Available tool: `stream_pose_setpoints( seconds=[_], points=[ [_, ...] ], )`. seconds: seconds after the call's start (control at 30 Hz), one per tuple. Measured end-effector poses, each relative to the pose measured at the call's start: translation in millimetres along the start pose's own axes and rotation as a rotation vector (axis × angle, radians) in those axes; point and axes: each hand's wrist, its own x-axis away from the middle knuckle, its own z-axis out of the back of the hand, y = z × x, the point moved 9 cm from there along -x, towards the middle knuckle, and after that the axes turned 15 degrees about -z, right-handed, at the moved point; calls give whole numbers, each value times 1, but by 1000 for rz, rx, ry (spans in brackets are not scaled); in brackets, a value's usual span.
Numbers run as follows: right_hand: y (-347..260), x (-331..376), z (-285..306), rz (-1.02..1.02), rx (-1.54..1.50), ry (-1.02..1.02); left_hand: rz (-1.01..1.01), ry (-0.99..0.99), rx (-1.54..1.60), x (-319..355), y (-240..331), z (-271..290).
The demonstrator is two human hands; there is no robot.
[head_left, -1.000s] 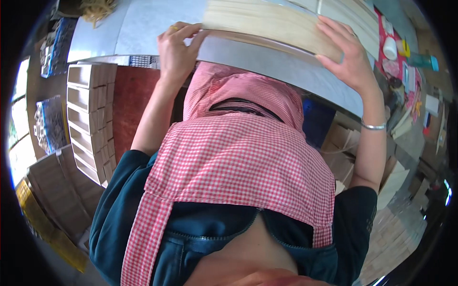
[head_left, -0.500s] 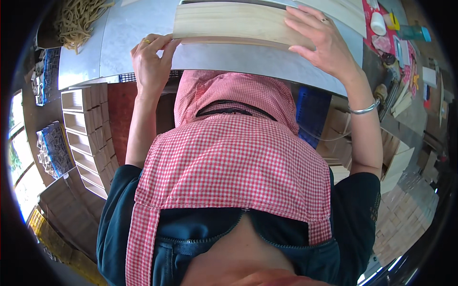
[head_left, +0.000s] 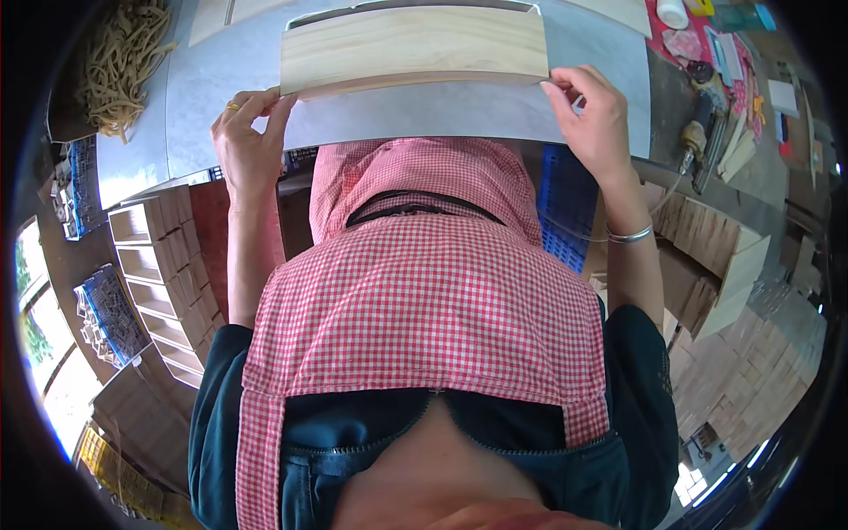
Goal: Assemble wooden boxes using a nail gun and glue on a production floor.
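A long, pale wooden box (head_left: 415, 44) rests on the grey tabletop (head_left: 397, 115), its smooth side panel facing me. At its near left corner, my left hand (head_left: 250, 132) is closed, thumb and fingertips pinching the lower edge. My right hand (head_left: 590, 119) pinches the opposite near corner the same way, thumb and index finger against the edge. Only a thin rim and a dark gap show at the box's far side, so its inside is mostly hidden.
A heap of tan strips (head_left: 124, 66) lies at the far left. On the right are a power tool with a cord (head_left: 696, 137), a teal bottle (head_left: 745, 18) and loose wood strips. Stacked open wooden boxes (head_left: 159, 274) stand below the table at left, more wooden pieces (head_left: 707, 256) at right.
My right hand has come off the box's panel and now pinches its right corner. Box and left hand sit slightly further left and lower in view.
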Motion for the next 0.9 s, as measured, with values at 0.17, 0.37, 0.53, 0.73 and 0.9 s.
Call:
stream_pose_setpoints(
  seconds=[0.17,0.37,0.53,0.73,0.9],
  points=[
    [-5,-4,-4,-8,46,11,10,-24,-10,-4,3,-1],
    [8,-17,-12,-21,-32,-148,-119,-105,-41,-4,-8,-3],
    [35,-37,25,-38,-214,-127,-90,-174,-79,8,-30,-6],
    [287,-13,263,-564,432,1235,112,-179,58,22,-40,-17],
    [387,34,265,-1368,748,816,314,-125,7,51,-70,0]
  ],
)
